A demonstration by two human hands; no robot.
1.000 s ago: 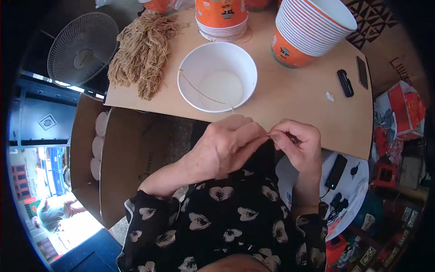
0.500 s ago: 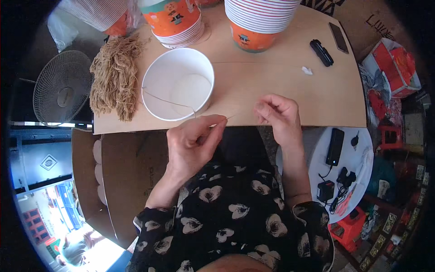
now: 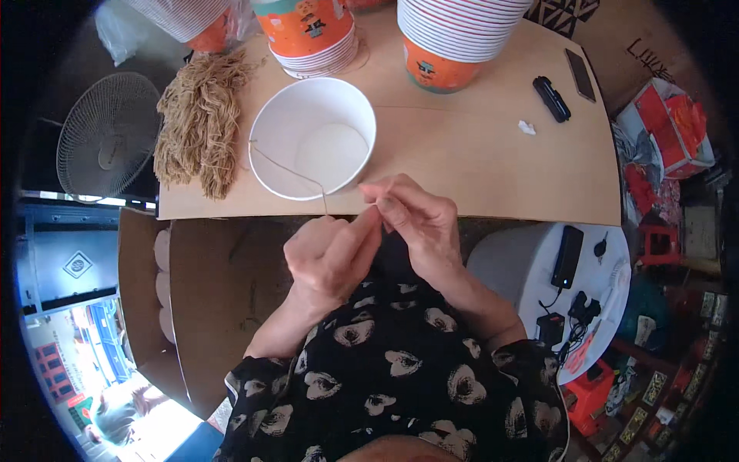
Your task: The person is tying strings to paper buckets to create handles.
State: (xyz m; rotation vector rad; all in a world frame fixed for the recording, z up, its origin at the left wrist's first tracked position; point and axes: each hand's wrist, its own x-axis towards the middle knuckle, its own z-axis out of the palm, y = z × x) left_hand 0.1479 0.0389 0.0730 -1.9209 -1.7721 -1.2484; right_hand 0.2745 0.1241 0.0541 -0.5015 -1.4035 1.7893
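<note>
White round paper bucket [image 3: 332, 154] sat on the flat tan tabletop [image 3: 493, 169], mouth facing up at the camera. Thin tan twisted cord [image 3: 289, 167] ran from bucket's left rim, across its mouth, over the near rim and down to the left hand [image 3: 327, 258]. Left hand was just nearside of bucket, fingers curled in closed around the cord. Right hand [image 3: 416, 223], nearside and right of bucket, had thumb and fingers drawn together at the left fingertips; couldn't tell if it gripped cord. Shaggy tan cord bundle [image 3: 202, 127] lay left of bucket, nested orange-and-white paper buckets [image 3: 458, 46] beyond it to the right
</note>
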